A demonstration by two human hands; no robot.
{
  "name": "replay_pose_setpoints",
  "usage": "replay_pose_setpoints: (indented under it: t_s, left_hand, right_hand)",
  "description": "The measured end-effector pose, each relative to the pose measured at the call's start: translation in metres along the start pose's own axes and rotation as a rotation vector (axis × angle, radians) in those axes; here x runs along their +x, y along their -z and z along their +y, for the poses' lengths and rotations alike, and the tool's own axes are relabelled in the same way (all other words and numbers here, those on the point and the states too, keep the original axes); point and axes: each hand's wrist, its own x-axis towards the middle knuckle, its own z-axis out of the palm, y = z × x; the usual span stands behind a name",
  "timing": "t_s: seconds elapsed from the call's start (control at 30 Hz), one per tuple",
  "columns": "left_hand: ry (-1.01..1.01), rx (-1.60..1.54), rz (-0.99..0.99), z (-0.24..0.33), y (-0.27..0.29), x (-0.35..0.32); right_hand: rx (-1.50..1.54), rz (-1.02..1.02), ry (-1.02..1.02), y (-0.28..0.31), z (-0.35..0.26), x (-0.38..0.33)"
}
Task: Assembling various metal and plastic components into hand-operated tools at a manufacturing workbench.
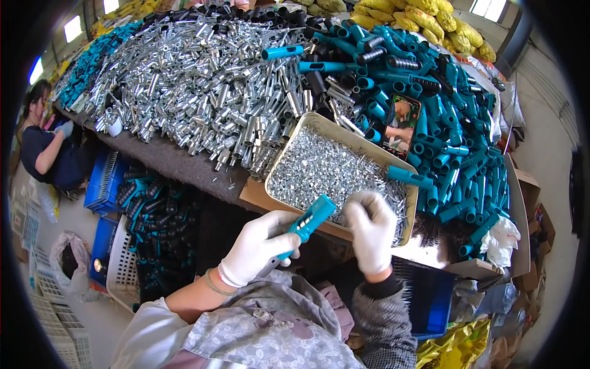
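Workbench [178,161] heaped high, parts tray [288,149] near, likely for quick reach; left hand [261,246] grips slotted teal tube [313,218], right hand [372,227] curled, contents unclear.

The left fisheye camera of a side-by-side pair looks from the wearer's head forward and steeply down, straight edges bending toward its rim; the left hand [255,249] at 7 o'clock and right hand [372,230] at 4 are near, the apron [264,335] lies at 6, distant yellow sacks [430,19] at 1

White gloves [253,251] and a pale floral apron [264,332] are worn.
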Motion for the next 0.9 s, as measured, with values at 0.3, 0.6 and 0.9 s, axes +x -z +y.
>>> replay_pose_setpoints:
  t_s: [0.3,0.6,0.9]
  left_hand:
    - [-0.019,-0.100,-0.010,-0.013,-0.007,-0.001]
    - [-0.135,-0.018,0.032,-0.009,-0.007,-0.006]
    - [-0.192,0.210,0.002,-0.007,0.009,-0.007]
  right_hand:
    - [0.033,0.002,0.196,-0.039,0.008,-0.046]
    - [0.556,-0.030,-0.241,-0.041,0.004,-0.051]
    - [0.382,-0.343,-0.286,-0.039,-0.012,-0.027]
